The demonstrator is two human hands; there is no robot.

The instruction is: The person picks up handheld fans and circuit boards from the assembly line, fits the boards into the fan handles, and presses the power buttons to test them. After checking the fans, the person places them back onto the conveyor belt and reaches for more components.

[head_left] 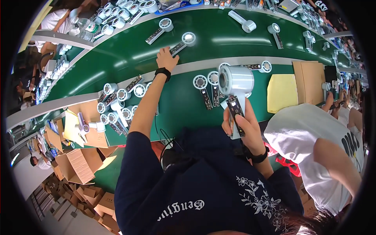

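Observation:
My right hand grips a white handheld fan by its handle, head up, above the green bench. A dark circuit board shows along that open handle. My left hand stretches forward over the green conveyor belt, fingers apart around the near handle end of another handheld fan; whether they press on it is hard to see. Two fans lie on the bench left of my right hand, boards facing up. More fans are heaped by my left forearm.
Further fans are spread along the belt, with a pale rail between belt and bench. To the right are a yellow sheet, cardboard and a seated co-worker's white shirt. Cardboard boxes stand at lower left.

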